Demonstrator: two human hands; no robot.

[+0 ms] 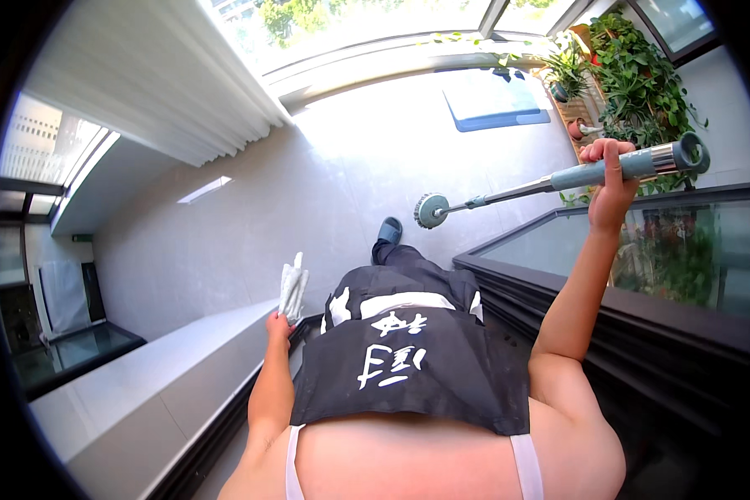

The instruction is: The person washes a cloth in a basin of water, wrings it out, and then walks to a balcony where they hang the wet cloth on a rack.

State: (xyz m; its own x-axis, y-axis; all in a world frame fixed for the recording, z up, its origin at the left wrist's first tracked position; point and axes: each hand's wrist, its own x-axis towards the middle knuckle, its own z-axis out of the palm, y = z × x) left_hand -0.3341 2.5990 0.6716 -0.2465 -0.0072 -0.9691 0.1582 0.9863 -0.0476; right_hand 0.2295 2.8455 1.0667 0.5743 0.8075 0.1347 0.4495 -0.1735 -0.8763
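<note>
My right hand (612, 179) is raised at the right, its fingers wrapped round the thick grey-green handle of a long scrub brush (508, 192). The brush's thin metal shaft slants down to the left, and its round bristled head (431, 211) hangs above the floor past my foot. At the left, my left hand (281, 323) is closed on the lower end of a bunched white cloth (292, 287). The cloth sticks up from the fingers in narrow folds.
Dark sliding-door frames (550, 242) stand close on my right, with a low white ledge (158, 392) on my left. Potted plants (633, 75) crowd a wooden rack at the far right. A blue-edged mat (496, 102) lies by the window; a white curtain (158, 75) hangs far left.
</note>
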